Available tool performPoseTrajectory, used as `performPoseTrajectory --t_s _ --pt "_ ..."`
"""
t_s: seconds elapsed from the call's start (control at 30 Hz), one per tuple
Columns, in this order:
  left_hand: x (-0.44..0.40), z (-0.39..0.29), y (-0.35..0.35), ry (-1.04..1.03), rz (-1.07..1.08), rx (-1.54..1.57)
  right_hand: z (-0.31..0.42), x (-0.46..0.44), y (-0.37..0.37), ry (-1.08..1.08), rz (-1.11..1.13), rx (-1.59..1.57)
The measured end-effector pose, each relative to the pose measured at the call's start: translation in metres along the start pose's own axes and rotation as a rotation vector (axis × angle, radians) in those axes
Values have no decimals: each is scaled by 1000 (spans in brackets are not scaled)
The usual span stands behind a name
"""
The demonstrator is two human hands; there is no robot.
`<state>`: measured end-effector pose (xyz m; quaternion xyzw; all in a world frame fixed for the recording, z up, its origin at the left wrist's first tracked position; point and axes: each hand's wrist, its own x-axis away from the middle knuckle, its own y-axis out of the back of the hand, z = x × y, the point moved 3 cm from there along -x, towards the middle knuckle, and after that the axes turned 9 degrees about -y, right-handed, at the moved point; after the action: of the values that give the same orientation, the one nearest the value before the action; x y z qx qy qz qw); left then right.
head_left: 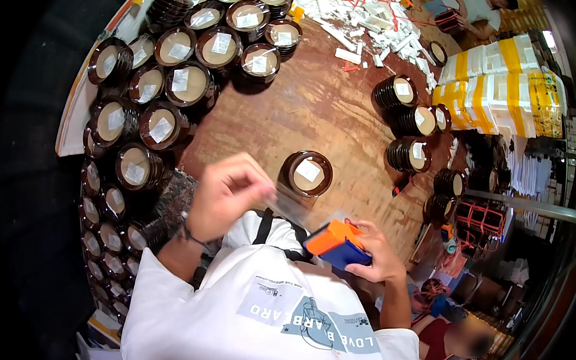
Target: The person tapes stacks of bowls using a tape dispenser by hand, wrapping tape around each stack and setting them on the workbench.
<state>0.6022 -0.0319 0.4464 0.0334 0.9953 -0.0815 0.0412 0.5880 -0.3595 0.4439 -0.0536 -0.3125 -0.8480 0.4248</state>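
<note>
Wide brown wood table (265, 117), bare from 11 to 1 o'clock of the middle dish pile (308, 173), with room to move. Crowded brown dish piles (192, 84) from 8 to nearly 12, in the way there, close to the pale table edge (72, 126) at 9 to 10. White boxes (488, 83) with yellow tape at 2, behind small dish piles (413, 157) there and at 3. Messy white scraps (374, 21) between 12 and 1. One person (485, 17) between 1 and 2, another person (435, 337) between 4 and 5. Left hand (232, 190) between 8 and 9, half curled, fingertips pinched on a blurry clear strip (290, 206). Right hand (375, 253) at 5, partly open around an orange and blue tape holder (340, 243).
</note>
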Motion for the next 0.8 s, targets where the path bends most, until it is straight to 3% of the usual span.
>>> performPoseTrajectory --t_s 0.07,0.23,0.43,0.5,0.57,0.63,0.67,0.7,0.8 --pt "-9 3 28 45 -74 -24 -17 14 1 -117 52 -51" --pt "-28 70 95 29 -257 -21 -44 28 10 -144 15 -172" --pt "-28 190 116 -129 -382 -37 -21 0 45 -387 121 51" --pt "-21 210 140 -60 -637 226 -18 -5 67 -500 126 182" --pt "-26 236 141 14 -623 91 -12 -9 84 -477 181 234" --pt "-26 299 139 64 -554 -7 5 -13 96 -801 125 -189" --pt "-22 334 129 165 -518 35 20 -22 99 -841 106 -355" --pt "-20 367 115 263 -479 79 39 -42 98 -730 40 -333" --pt "-11 436 65 346 -460 329 72 -89 96 -777 185 -194"
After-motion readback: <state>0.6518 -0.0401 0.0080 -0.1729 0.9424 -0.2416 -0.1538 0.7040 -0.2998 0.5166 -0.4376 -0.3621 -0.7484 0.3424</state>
